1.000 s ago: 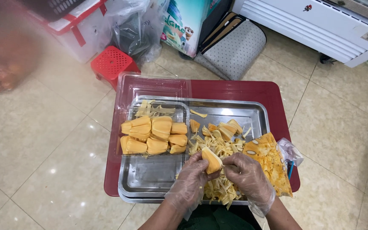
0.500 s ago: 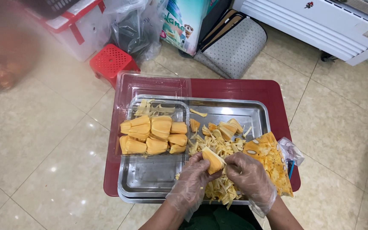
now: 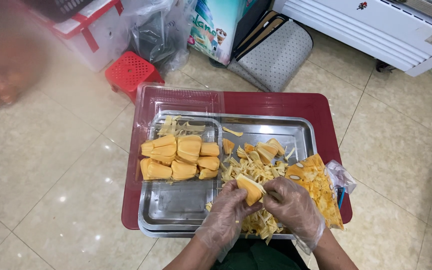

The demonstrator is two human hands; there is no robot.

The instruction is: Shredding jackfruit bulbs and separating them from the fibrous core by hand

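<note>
Both hands wear thin clear plastic gloves. My left hand (image 3: pixel 226 215) grips an orange jackfruit pod (image 3: pixel 250 189) over a steel tray (image 3: pixel 176 206). My right hand (image 3: pixel 292 206) pinches the pale fibres at the pod's right side. Under the hands lies a heap of pale yellow fibre strips (image 3: pixel 256 172). A clear plastic box (image 3: pixel 181 100) on the tray's left holds several cleaned orange pods (image 3: pixel 182 156). A big jackfruit chunk (image 3: pixel 318 187) rests on the tray's right edge.
The tray sits on a red tabletop (image 3: pixel 286 106) above a beige tiled floor. A red plastic stool (image 3: pixel 131 72), a white box with red straps (image 3: pixel 83 32), bags, a grey padded cushion (image 3: pixel 276 57) and a white cabinet (image 3: pixel 376 27) stand beyond. A crumpled plastic bag (image 3: pixel 341 176) lies at right.
Both hands have kept hold of the same pod over the fibre heap, shifting only slightly. The pods in the box have not moved.
</note>
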